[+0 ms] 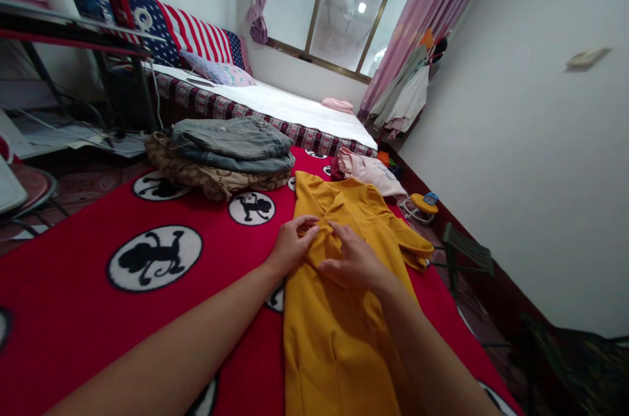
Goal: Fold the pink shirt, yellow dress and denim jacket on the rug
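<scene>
A mustard-yellow garment (pixel 339 324) lies spread lengthwise on a red blanket (pixel 88 311) printed with black-and-white monkey circles. My left hand (pixel 291 245) pinches a fold of the yellow cloth near its upper part, fingers closed on it. My right hand (pixel 350 260) rests just beside it on the same garment, fingers curled and gripping the bunched fabric. The two hands almost touch.
Folded jeans (pixel 230 141) sit on a brown patterned garment (pixel 196 175) at the blanket's far left. A pink garment (pixel 369 171) lies beyond the yellow one. A second bed (pixel 289 108), a window with pink curtains (pixel 432 3) and a green folding chair (pixel 464 251) stand around.
</scene>
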`<state>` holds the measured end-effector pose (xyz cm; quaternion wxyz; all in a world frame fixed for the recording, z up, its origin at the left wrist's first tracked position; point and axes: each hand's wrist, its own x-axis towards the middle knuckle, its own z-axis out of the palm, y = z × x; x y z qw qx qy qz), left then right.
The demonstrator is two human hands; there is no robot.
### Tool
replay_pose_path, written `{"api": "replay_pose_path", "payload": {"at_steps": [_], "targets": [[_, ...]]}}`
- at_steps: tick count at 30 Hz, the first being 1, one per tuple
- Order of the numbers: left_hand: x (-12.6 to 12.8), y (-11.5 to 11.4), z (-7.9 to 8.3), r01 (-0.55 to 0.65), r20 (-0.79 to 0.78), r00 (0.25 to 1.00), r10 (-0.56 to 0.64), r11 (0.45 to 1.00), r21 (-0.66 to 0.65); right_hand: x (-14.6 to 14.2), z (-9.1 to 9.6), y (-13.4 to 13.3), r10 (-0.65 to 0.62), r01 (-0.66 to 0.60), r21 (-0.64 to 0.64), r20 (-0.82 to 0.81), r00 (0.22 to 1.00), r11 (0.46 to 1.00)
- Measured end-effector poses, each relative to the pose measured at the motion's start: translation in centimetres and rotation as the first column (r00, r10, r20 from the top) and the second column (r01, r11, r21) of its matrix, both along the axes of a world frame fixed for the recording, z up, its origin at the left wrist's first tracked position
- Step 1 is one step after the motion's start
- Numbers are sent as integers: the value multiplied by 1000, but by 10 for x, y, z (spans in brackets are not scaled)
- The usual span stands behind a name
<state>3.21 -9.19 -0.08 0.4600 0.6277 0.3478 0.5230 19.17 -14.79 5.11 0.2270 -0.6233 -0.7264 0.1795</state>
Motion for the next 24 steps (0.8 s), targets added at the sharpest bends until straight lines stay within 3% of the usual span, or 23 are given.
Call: {"api": "replay_pose_path", "payload": {"at_steps": [3,5,7,8,10,12,13,14,16,18,21,24], "targets": [[-3,-2,6,35,117,993,-31,999,-34,-8,-13,-3,-76,77,71,-19,997,994],[-5,-2,7,45,168,985,-35,997,-58,-3,-4,-12,-28,35,50,-122,992,998],[-5,-1,6,41,204,979,-21,995,-96,7,17,-27,110,-111,9,-204,973,994],[-5,0,5,41,205,979,-17,992,-118,13,28,-36,199,-215,-48,-232,952,975],[-3,1,2,51,158,987,-31,991,-125,26,47,-52,303,-390,-250,-324,896,886],[0,1,0,86,42,996,-83,994,-63,37,55,-59,247,-441,-433,-434,866,786],[1,-1,0,115,-36,993,-115,993,-18,41,54,-58,179,-413,-465,-467,866,783],[2,-3,1,146,-120,983,-141,989,27,45,50,-53,111,-358,-453,-485,867,817],[2,-8,2,208,-267,948,-176,973,100,49,40,-34,-2,-194,-342,-497,868,919],[2,-11,2,257,-365,912,-185,953,159,50,29,-7,-93,-27,-223,-510,855,974],[1,-13,1,302,-456,874,-171,924,233,46,20,40,-238,200,-129,-551,800,971],[1,-13,-1,319,-516,844,-147,911,263,41,15,84,-430,439,-119,-534,728,890]]}}
